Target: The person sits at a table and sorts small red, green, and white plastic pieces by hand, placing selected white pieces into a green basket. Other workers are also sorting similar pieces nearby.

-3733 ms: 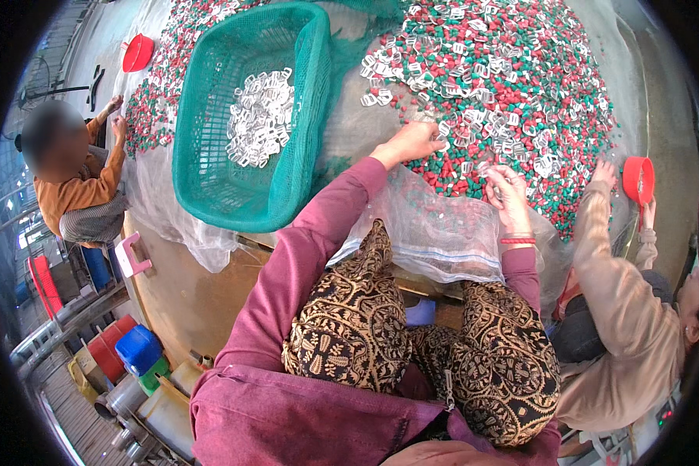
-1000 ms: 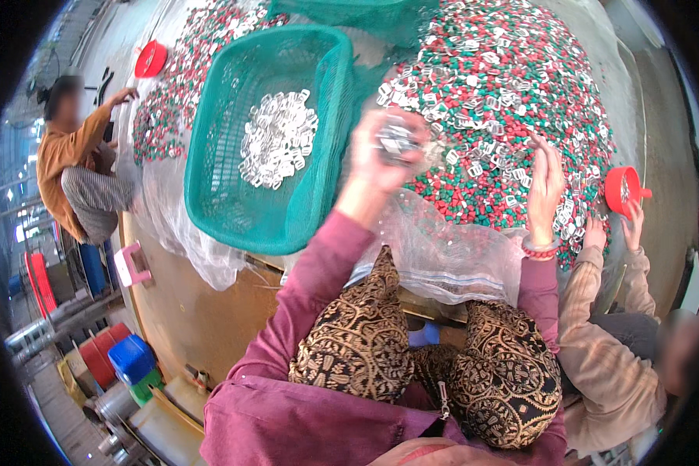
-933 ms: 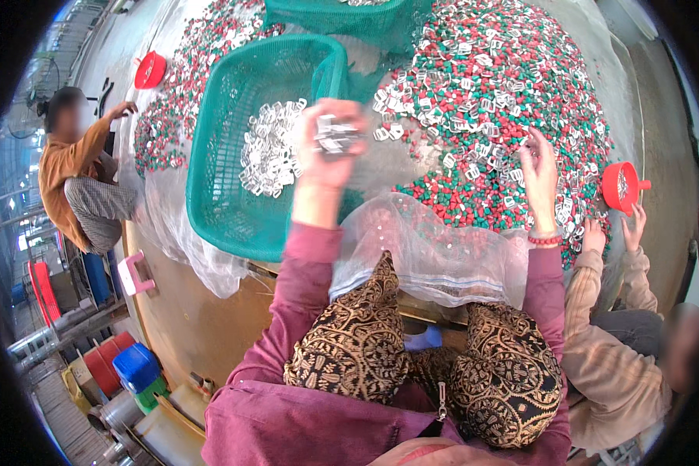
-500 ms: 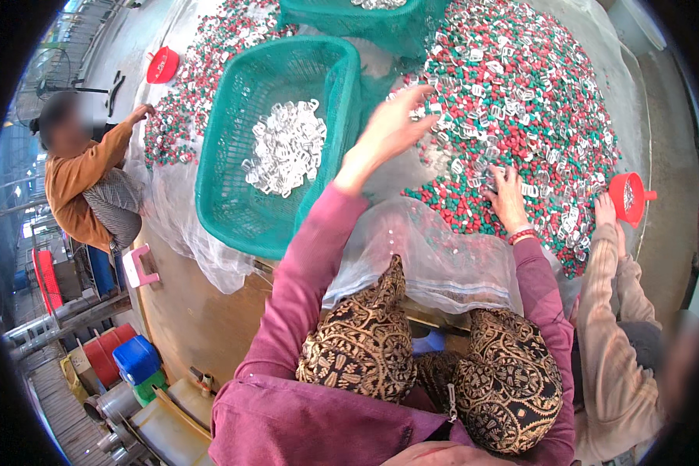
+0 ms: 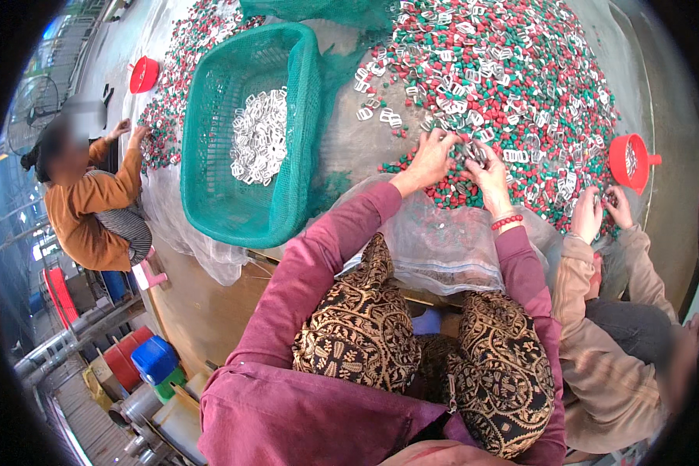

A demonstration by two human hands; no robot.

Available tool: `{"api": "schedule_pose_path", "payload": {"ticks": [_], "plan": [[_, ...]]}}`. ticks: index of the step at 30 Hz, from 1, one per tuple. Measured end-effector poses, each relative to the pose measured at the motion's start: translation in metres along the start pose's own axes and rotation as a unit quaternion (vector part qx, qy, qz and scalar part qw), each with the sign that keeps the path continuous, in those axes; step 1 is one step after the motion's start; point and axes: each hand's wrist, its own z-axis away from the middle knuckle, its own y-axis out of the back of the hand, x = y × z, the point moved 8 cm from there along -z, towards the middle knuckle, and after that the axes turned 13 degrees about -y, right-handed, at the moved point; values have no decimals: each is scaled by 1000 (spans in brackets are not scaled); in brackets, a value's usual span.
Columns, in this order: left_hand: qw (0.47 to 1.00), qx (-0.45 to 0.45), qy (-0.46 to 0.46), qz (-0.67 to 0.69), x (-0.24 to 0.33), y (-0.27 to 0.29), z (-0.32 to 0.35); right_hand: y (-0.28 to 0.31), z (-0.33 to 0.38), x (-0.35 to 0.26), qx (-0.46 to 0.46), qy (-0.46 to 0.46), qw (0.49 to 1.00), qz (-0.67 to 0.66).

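Observation:
A broad pile of small red and green pellets [image 5: 520, 101] mixed with white buckle-like plastic pieces [image 5: 475, 118] lies in front of me. My left hand [image 5: 433, 161] is at the pile's near edge, its fingers curled together at the pieces; what they pinch is hidden. Close beside it, my right hand [image 5: 491, 177] has its thumb and fingers closed on greyish clear plastic buckles [image 5: 469, 151]. To my left stands a green mesh-lined basket [image 5: 196, 171] holding a heap of white plastic buckles [image 5: 258, 138].
A person in brown [image 5: 105, 198] works at the far left. Another in beige [image 5: 598, 342] handles pieces close on my right. Red strainers stand at the left [image 5: 144, 75] and right [image 5: 629, 163]. Clear sheeting [image 5: 435, 248] covers the table's near edge.
My left hand has come down and right from above the pile to meet my right hand, which has moved slightly left. The basket appears farther left as the view shifts. Loose buckles lie on the pile's left edge.

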Motion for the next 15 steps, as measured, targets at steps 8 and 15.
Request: {"api": "schedule_pose_path", "payload": {"ticks": [8,15], "plan": [[837,49,149,525,11,59,28,-24,51,-6,-164,-92,960,-207],[739,8,189,647,-10,63,41,-27,47,-23,-99,-50,992,-61]]}}
